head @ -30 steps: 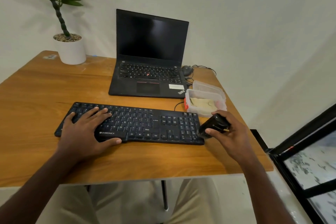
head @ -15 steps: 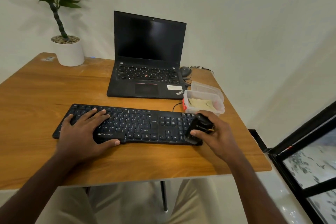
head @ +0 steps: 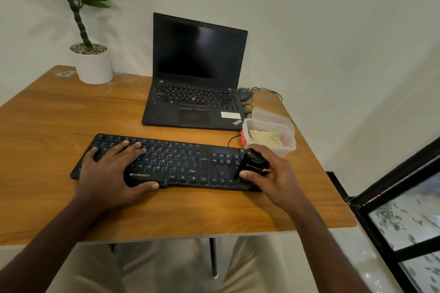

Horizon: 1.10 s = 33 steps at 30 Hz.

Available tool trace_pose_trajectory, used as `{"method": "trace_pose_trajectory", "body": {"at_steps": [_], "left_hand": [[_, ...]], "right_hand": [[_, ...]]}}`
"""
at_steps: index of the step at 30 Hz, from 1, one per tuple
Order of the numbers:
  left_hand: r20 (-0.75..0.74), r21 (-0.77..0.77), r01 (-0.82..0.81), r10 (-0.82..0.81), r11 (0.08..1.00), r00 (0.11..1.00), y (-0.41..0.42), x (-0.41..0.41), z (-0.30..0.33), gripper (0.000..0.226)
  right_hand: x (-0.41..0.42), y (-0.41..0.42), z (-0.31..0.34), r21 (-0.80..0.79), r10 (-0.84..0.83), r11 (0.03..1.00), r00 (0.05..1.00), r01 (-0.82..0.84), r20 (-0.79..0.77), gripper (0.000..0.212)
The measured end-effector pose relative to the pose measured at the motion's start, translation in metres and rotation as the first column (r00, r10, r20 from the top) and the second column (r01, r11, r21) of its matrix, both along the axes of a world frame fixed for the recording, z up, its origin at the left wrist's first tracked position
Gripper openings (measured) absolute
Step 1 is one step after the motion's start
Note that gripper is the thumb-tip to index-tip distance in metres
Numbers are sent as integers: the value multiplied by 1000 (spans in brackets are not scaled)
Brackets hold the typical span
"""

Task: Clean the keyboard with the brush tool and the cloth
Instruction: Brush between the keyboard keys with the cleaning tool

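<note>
right hand (head: 276, 173) fingers clench the black brush tool (head: 252, 166) over the number pad of the keyboard (head: 181, 164), marked "zebronics". left hand (head: 114, 171) lies flat, fingers released. cloth (head: 264, 137) sits in a plastic tub (head: 289, 147) beside a thinkpad laptop (head: 195, 83).

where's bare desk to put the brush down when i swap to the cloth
Bare wood lies left of the keyboard, between plant pot and laptop, and along the near edge. The right side is crowded: container, lid, mouse, and right hand holding the brush.
</note>
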<state>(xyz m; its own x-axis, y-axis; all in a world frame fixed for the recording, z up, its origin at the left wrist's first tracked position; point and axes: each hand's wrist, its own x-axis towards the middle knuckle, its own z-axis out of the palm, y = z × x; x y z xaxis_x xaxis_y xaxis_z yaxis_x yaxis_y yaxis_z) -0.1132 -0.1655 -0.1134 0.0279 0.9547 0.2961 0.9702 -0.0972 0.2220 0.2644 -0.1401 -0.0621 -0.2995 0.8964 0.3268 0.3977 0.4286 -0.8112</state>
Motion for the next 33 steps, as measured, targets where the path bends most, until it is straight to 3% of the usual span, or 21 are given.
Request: {"method": "trace_pose_trajectory", "body": {"at_steps": [3,7,9,12,14,22,25,28,33], "left_hand": [[0,8,1,-1,1000,1000,1,1,-1,104],[-11,6,-3,3,1000,1000,2,1,-2,104],[-12,6,-2,2,1000,1000,2,-1,-2,105],[-13,10,-2,2,1000,1000,2,-1,-2,107],[-17,10,-5,5,1000,1000,2,-1,-2,107],[-5,6,0,0,1000,1000,3,0,-2,107],[-5,9,-1,1,1000,1000,2,0,-2,106],[-11,0,-2,2,1000,1000,2,0,-2,107],[-29,-7,-5,5,1000,1000,3,0,-3,107]], "right_hand": [[0,3,3,-20,-56,998,994,55,-95,51],[-6,-5,-4,13,-15,1000,1000,16,-10,49],[-3,-9,-3,-3,-17,1000,998,17,-60,50],[20,-15,3,64,-205,973,961,220,-187,49],[35,-23,-1,120,-275,947,946,297,-170,49],[50,-56,-38,90,-206,970,958,228,-201,42],[47,-58,-40,103,-195,972,971,210,-141,49],[47,-59,-43,104,-157,981,985,164,-73,43],[39,-58,-40,94,-139,986,990,140,-15,60]]}}
